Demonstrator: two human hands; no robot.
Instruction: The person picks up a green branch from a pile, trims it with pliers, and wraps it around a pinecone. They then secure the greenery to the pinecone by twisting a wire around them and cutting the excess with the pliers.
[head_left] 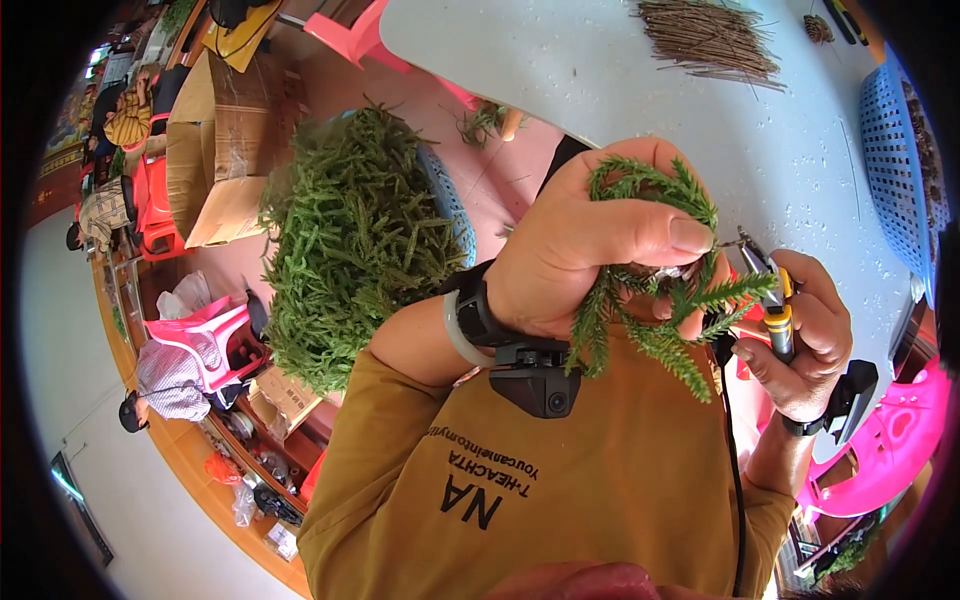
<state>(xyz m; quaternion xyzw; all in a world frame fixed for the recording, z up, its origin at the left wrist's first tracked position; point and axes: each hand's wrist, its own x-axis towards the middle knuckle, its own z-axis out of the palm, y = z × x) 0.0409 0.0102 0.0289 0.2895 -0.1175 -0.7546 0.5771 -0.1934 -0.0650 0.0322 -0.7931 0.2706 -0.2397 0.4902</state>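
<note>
Desk (560, 60): pale top sprinkled with small specks, its left corner rounded
Sprig heap (355, 250): green conifer sprigs piled high in a blue tub-like basket (445, 205), off the desk's left edge
Lattice basket (888, 150): blue, along the desk's right edge, brown contents partly hidden
Stick bundle (708, 42): thin brown sticks, lying near the desk's far edge
Left hand (610, 240): raised at the desk's near edge, grip closed on curled conifer sprigs (720, 297), thumb across them; whatever sits inside the curl is mostly hidden
Right hand (822, 325): grip wrapped round yellow-and-black pliers (779, 325), just beside the held sprigs; whether the tips are apart cannot be told
Pine cone (818, 28): by the desk's far right corner
Step in hand: apparently plier work on the curled sprigs, perhaps fastening or trimming
Next move: would call for a steady left hold and careful tip placement, sparing the needles
</note>
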